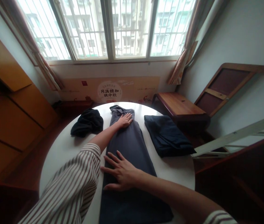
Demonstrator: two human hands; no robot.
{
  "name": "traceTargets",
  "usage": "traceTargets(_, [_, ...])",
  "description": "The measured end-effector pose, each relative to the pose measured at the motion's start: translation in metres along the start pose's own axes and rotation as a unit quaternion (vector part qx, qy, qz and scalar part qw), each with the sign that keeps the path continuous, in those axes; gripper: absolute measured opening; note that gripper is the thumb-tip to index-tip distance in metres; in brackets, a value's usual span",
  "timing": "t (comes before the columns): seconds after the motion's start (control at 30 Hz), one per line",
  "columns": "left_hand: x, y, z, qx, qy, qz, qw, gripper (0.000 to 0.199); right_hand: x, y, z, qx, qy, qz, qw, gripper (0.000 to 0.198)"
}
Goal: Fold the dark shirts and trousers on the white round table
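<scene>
A pair of dark trousers (132, 140) lies lengthwise down the middle of a round white table (59, 155), legs laid together, the waist end away from me and somewhat rumpled. My left hand (124, 120) rests flat near that far end, fingers stretched out on the cloth. Closer to me, my right hand (122, 174) is spread over the trousers, its fingertips reaching their left edge. Neither hand grips anything. To the left sits a crumpled black cloth (87, 123). A folded stack of dark navy fabric (167, 135) lies on the right side of the table.
Beyond the table, a long printed box (129, 85) stands against the wall below a barred window (110, 31). A wooden side table (178, 104) is at the back right. Wooden cabinets (10, 124) line the left side, and a pale rail (239, 135) slants at the right.
</scene>
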State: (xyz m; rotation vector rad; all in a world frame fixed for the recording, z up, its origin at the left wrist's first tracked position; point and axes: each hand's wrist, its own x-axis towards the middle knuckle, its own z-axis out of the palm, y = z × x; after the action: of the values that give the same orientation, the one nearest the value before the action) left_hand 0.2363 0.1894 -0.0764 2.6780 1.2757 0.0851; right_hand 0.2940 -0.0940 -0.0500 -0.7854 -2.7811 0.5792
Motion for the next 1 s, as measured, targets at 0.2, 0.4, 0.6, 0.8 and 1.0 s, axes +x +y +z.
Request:
traceTargets(0.2, [0.045, -0.015, 0.002, -0.036, 0.006, -0.021, 0.999, 0.062, -0.004, -0.005, -0.003, 0.016, -0.003, -0.019, 1.000, 0.080])
traceTargets(0.4, [0.059, -0.031, -0.016, -0.106, 0.082, -0.047, 0.990, 0.046, -0.008, -0.009, 0.001, 0.020, 0.004, -0.031, 0.999, 0.076])
traceTargets(0.6, [0.025, -0.094, -0.065, -0.160, 0.238, -0.225, 0.931, 0.040, -0.003, 0.012, -0.014, 0.019, 0.055, 0.053, 0.997, 0.062])
traceTargets(0.8, [-0.004, -0.134, -0.066, -0.307, 0.199, -0.336, 0.868, 0.041, -0.001, 0.037, -0.018, 0.005, 0.034, 0.104, 0.994, 0.064])
traceTargets(1.0, [0.014, -0.130, -0.048, -0.407, 0.237, -0.371, 0.800, 0.035, -0.003, 0.033, -0.012, 0.014, 0.005, 0.092, 0.996, 0.066])
